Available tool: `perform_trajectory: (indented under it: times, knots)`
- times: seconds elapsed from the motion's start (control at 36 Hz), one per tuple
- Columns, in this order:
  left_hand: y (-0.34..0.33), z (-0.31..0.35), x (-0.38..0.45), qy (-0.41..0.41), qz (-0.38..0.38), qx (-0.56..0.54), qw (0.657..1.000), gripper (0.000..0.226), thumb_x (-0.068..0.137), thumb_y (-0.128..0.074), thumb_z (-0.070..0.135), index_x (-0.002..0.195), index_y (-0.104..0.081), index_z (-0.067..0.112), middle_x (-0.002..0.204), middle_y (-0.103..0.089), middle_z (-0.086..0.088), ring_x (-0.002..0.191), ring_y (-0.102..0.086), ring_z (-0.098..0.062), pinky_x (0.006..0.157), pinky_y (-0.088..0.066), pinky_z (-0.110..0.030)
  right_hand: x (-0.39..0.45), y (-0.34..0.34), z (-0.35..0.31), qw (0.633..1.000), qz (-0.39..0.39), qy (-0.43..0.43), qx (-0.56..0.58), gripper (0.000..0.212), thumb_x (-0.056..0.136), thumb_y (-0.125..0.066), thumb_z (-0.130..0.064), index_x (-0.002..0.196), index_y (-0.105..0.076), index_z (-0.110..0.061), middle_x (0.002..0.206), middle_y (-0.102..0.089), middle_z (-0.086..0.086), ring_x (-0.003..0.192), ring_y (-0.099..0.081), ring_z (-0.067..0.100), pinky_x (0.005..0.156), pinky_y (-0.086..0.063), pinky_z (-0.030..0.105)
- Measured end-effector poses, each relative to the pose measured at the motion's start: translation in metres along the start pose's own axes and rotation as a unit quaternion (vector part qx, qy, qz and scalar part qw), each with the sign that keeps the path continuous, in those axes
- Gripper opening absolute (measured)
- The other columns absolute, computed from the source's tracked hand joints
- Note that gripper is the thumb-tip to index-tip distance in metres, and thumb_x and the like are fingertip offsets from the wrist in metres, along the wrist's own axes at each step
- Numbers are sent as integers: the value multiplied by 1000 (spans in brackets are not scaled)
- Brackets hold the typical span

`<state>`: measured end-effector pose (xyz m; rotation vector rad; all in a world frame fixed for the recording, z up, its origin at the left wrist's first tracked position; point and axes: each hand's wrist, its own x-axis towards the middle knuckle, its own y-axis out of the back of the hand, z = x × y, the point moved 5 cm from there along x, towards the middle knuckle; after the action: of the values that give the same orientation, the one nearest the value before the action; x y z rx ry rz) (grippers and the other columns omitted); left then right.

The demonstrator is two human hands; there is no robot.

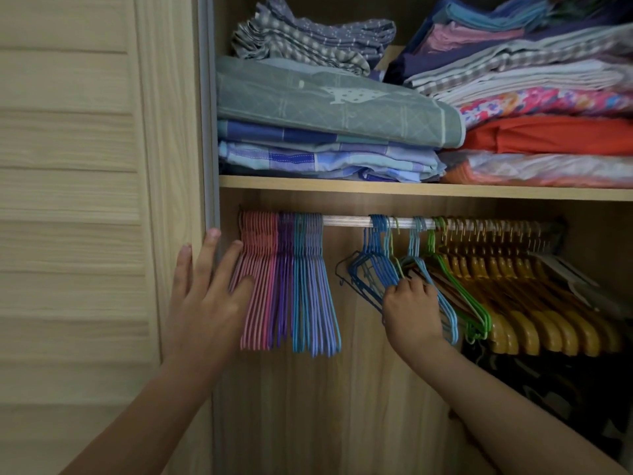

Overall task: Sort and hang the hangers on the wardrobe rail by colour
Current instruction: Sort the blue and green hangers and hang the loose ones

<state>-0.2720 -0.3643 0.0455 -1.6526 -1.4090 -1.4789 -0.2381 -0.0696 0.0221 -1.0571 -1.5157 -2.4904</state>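
Note:
A silver wardrobe rail (346, 221) runs under the shelf. At its left end hang tight groups of pink hangers (260, 269), purple hangers (283, 269) and light blue hangers (313, 286). My left hand (205, 293) is flat, fingers straight, its fingertips touching the pink group. Further right hang loose blue hangers (375, 255), a green hanger (455, 279) and many yellow wooden hangers (520, 303). My right hand (412, 310) grips the lower part of the blue hangers, fingers curled round them.
A wooden shelf (411, 188) above the rail carries stacks of folded bedding (325, 125). The slatted wardrobe door (85, 200) stands at the left. Dark clothing (548, 389) hangs under the yellow hangers at the right.

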Motion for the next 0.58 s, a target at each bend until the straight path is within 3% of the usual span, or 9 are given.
perform_trajectory:
  times: [0.17,0.33,0.58]
  knots:
    - [0,0,0,-2,-2,-6,1000,23,79,-85,19,96,-75,7,147,-54,-24,151,-23,-47,122,-17,-66,2,8,6,1000,-9,5,-2,16,90,-55,-12,102,-65,-16,107,-64,7,105,-57,29,91,-40,42]
    - [-1,1,0,3,-11,-16,1000,25,75,-86,14,96,-75,7,145,-56,-24,151,-25,-47,121,-18,-67,23,35,0,996,65,4,54,8,88,-57,-10,91,-58,-17,81,-68,1,78,-67,24,80,-44,36]
    - [-1,1,1,-4,-12,-12,1000,9,84,-78,10,90,-73,6,141,-59,-24,150,-26,-47,123,-15,-65,54,35,-21,995,-17,33,88,22,89,-68,-16,110,-63,-12,105,-70,8,100,-67,29,92,-45,40]
